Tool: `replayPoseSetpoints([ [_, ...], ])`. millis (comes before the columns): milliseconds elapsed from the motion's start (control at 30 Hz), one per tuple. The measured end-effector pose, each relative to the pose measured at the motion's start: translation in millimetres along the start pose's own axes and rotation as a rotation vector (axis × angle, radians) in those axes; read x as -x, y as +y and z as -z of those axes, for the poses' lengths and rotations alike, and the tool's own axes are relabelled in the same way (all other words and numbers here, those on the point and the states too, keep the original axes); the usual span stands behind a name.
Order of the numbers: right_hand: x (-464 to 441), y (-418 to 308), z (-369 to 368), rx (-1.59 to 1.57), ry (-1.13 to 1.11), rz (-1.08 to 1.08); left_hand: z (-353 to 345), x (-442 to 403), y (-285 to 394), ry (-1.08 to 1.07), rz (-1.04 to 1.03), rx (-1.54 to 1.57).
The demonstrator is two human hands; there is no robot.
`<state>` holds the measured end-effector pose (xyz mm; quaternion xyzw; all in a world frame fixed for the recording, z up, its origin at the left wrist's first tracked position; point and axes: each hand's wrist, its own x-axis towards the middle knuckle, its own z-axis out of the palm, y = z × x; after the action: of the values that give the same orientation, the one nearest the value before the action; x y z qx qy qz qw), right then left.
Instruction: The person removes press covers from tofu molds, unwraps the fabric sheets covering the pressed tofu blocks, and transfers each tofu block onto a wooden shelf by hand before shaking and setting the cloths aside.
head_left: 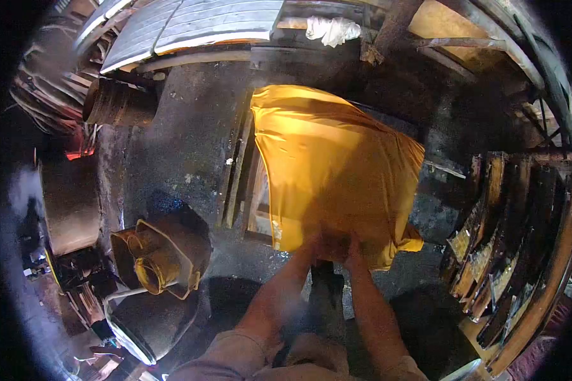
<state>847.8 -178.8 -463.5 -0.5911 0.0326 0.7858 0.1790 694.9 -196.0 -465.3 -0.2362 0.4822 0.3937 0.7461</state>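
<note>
A large yellow cloth (337, 152) is spread out in front of me, its far edge raised in folds and its right corner bunched. It covers most of a wooden frame (255, 197) that shows along the left side. My left hand (313, 246) is closed at the cloth's near edge. Close beside it, my right hand (353, 246) is closed on the same edge. Shadow makes the fingers of both hands dim. A dark upright piece (326, 286) stands between my forearms, below the cloth.
To the left are yellow-stained buckets (156, 267) and a large round container (152, 327). A rusty drum (121, 103) lies farther back. Dark wooden racks (508, 235) stand at the right. Pale panels (219, 25) and a white rag (332, 30) are at the back.
</note>
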Motion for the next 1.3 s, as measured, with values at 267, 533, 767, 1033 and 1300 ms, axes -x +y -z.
replayPoseSetpoints([
  [267, -51, 24, 1, 0.148, 0.405, 0.453, 29, -53, -25, 0.722, -0.637, -1.337],
  [533, 11, -1, -33, 0.469, 0.487, 0.403, 23, -34, -30, 0.769, -0.505, -1.059],
  [767, -49, 26, 39, 0.434, 0.439, 0.510, -25, 33, -6, 0.782, -0.264, -1.056],
  [1033, 20, 50, 9, 0.425, 0.641, 0.473, -8, 73, -50, 0.751, -0.458, -0.981],
  [1300, 77, 61, 47, 0.231, 0.332, 0.274, -29, 89, -103, 0.045, -0.560, -1.936],
])
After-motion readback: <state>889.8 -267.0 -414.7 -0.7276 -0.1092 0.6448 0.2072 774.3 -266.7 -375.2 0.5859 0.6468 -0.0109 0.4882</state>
